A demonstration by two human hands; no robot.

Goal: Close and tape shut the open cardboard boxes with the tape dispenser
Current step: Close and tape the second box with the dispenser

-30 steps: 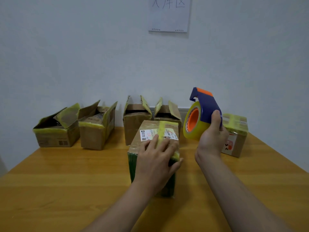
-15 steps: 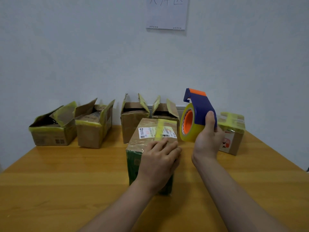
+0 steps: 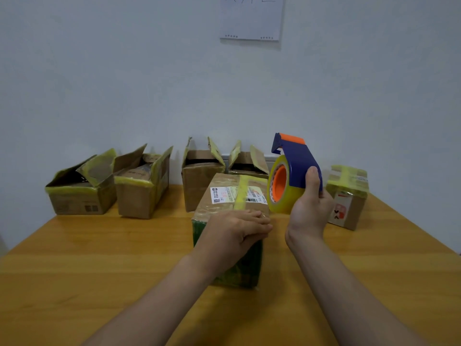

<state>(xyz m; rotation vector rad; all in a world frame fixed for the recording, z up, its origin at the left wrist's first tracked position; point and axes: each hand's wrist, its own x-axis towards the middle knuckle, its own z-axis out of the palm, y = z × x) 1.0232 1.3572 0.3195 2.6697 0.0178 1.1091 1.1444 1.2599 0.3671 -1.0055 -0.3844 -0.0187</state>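
A closed cardboard box (image 3: 224, 193) with a white label and a yellow tape strip along its top stands mid-table. My left hand (image 3: 234, 233) lies flat over its near top edge, fingers straight and pressing down. My right hand (image 3: 309, 211) grips the blue and orange tape dispenser (image 3: 289, 173) with its yellow roll, held upright in the air just right of the box. Several open boxes stand along the wall: one at far left (image 3: 79, 188), one beside it (image 3: 142, 186), and two behind the closed box (image 3: 202, 176) (image 3: 249, 161).
A small taped box (image 3: 346, 196) sits at the right on the wooden table (image 3: 99, 258). A white paper sheet (image 3: 252, 18) hangs on the wall above. The table's right edge runs diagonally near that box.
My left hand has slid back along the box top toward its near edge. The dispenser in my right hand has dropped slightly and come closer to the box.
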